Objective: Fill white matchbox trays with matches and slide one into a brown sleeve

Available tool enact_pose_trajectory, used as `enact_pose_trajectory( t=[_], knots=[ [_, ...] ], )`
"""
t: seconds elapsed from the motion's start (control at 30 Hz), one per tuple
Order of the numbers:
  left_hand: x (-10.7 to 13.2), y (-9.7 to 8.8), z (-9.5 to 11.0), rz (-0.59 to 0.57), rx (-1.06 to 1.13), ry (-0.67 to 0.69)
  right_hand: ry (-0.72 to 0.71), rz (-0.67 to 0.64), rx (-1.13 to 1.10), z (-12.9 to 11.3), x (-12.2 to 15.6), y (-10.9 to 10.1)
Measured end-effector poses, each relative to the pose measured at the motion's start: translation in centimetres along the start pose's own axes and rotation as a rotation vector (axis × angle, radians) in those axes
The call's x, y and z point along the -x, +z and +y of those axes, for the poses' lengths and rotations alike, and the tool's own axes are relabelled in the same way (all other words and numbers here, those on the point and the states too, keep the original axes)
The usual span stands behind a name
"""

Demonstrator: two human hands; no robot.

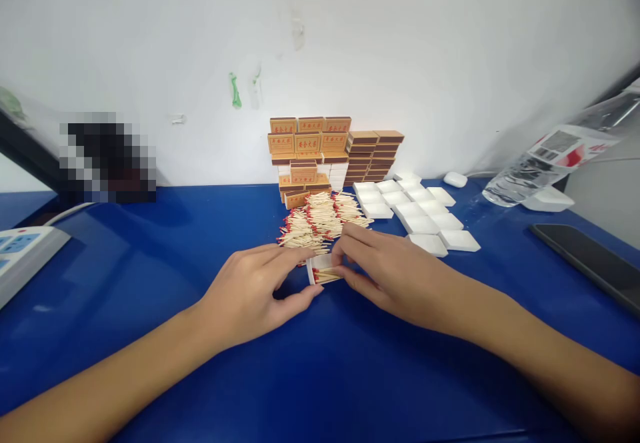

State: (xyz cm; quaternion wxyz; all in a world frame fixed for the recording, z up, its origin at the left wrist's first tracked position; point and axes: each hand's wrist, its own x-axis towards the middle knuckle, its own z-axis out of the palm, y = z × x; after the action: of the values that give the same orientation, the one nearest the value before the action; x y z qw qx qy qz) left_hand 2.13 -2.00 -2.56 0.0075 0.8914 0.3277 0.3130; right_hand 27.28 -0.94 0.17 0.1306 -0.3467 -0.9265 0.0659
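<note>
A small white matchbox tray (pixel 324 260) lies between my two hands, with a few red-tipped matches (pixel 327 274) along its near side. My left hand (pixel 257 284) grips the tray's left end, thumb at the near corner and fingers at the far one. From the right, my right hand (pixel 395 266) reaches over the tray's other end, its fingertips closed on the matches' plain ends and hiding that end. Just behind the tray spreads a large heap of loose matches (pixel 323 220), touching or nearly touching it.
Stacked matchboxes (pixel 307 142) and brown box sleeves (pixel 373 153) stand against the wall. White empty trays (pixel 410 210) lie right of the heap. Farther right are a tilted plastic bottle (pixel 530 170), a white earphone case (pixel 455 179) and a phone (pixel 590 253). A power strip (pixel 30 256) sits left.
</note>
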Motion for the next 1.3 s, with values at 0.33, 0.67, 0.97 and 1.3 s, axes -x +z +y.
enact_pose_trajectory(
  t=[0.33,0.67,0.97,1.3],
  knots=[
    [0.1,0.2,-0.6,-0.019,0.011,-0.072,-0.015,0.109,-0.186,2.2,0.0,-0.8],
    [0.0,0.0,-0.4,-0.069,0.024,-0.001,-0.049,-0.001,-0.244,1.1,-0.3,0.0],
    [0.1,0.2,-0.5,-0.11,0.038,-0.01,-0.055,-0.025,-0.19,1.1,-0.2,0.5],
    [0.2,-0.2,-0.3,-0.161,0.009,-0.071,-0.039,0.106,-0.209,2.3,-0.3,-0.1]
  ],
)
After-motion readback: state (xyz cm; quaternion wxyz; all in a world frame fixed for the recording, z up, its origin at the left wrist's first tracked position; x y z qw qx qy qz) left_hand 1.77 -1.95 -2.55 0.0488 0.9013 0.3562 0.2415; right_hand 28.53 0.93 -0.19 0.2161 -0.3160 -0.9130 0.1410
